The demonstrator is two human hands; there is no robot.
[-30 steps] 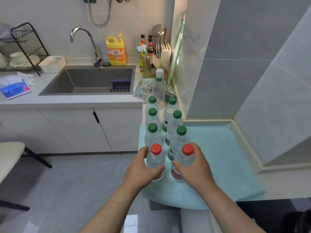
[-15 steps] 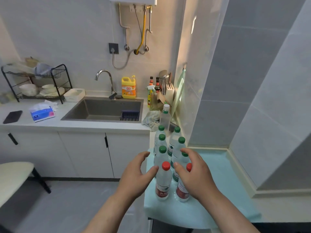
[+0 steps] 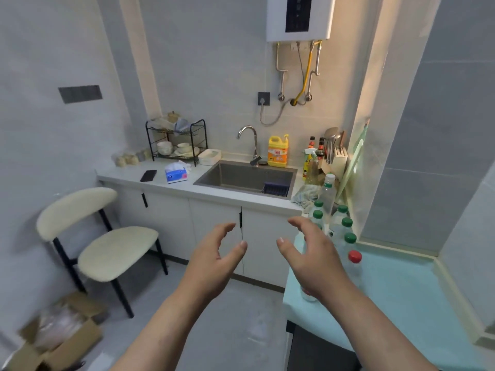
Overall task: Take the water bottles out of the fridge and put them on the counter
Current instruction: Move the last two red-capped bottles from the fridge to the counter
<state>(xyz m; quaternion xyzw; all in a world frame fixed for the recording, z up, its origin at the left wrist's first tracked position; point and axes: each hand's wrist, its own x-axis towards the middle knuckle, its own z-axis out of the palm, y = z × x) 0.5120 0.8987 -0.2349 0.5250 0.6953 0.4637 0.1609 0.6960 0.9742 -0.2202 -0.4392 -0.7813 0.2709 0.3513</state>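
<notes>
Now: water bottles stand clustered on teal mat at right end of counter, green caps behind, red-capped bottle nearest. Right hand hovers before cluster, left hand alongside over floor; both spread, fingers loosely curved, holding nothing. Sink beyond, chair left.

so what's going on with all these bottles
A person has both hands empty: the left hand and right hand hover open, holding nothing. The bottles stand upright in rows on the blue mat, green caps behind, a red cap nearest.
</notes>
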